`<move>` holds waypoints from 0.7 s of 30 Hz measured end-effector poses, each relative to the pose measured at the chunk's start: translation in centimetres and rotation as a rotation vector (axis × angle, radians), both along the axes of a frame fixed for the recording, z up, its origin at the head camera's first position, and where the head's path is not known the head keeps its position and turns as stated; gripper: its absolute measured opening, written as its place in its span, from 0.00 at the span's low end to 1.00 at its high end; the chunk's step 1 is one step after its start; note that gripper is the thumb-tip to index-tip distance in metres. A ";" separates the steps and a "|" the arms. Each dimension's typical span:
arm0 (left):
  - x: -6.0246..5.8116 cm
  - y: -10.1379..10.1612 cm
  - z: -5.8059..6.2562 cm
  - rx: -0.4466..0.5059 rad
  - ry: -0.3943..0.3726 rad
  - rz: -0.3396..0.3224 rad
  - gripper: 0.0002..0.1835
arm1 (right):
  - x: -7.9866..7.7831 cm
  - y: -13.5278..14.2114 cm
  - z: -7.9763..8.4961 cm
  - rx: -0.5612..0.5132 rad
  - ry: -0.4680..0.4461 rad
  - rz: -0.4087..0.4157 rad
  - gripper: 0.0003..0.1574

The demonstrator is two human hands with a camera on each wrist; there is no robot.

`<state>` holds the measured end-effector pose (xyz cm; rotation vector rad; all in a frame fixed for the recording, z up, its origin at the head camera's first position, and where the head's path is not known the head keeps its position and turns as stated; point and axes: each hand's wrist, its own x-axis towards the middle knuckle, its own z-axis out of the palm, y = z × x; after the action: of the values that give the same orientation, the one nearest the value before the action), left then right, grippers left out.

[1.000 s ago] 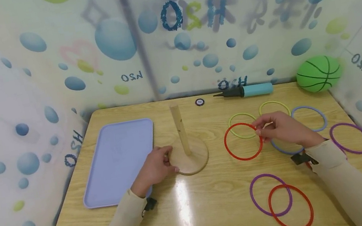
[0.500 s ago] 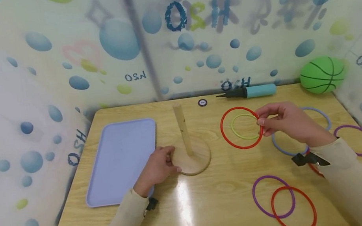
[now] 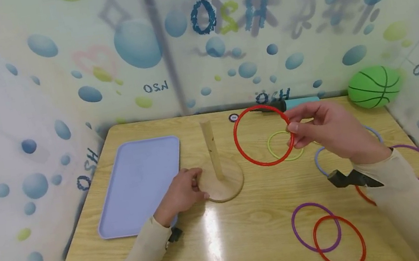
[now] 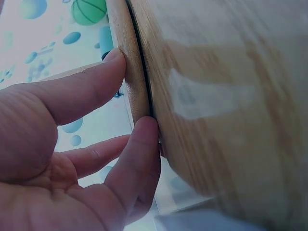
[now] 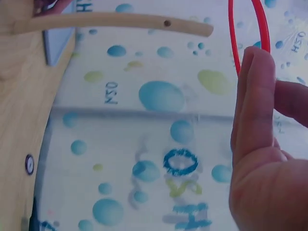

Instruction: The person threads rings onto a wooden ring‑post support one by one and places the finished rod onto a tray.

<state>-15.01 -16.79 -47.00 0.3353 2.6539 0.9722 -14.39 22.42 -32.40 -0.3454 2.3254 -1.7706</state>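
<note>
My right hand (image 3: 328, 133) pinches a red ring (image 3: 269, 164) at its right side and holds it tilted above the table. In the right wrist view the ring (image 5: 263, 24) shows past the fingertips, apart from the wooden post (image 5: 120, 20). The wooden ring-toss stand (image 3: 212, 151) has an upright post on a round base (image 3: 229, 187). At the base's left edge, my left hand (image 3: 180, 192) holds the rim. Thumb and fingers touch that rim (image 4: 132, 62) in the left wrist view.
A lilac tray (image 3: 139, 183) lies left of the stand. Purple (image 3: 293, 227) and red (image 3: 363, 241) rings overlap in front; yellow (image 3: 269, 148), blue and purple ones lie right. A pump (image 3: 302, 101), a small disc (image 3: 234, 117) and a green ball (image 3: 374, 86) are at the back.
The red ring has risen from the table in my right hand and moved left and back, toward the stand. My left hand stays at the base.
</note>
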 end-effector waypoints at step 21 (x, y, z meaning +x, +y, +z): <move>0.0 0.1 -0.1 0.006 0.018 0.012 0.42 | -4.6 -7.5 0.3 -0.301 -0.159 0.172 0.15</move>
<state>-15.05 -16.68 -47.14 0.3318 2.6725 0.9854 -19.01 14.96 -32.10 -0.4184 1.8646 -1.9816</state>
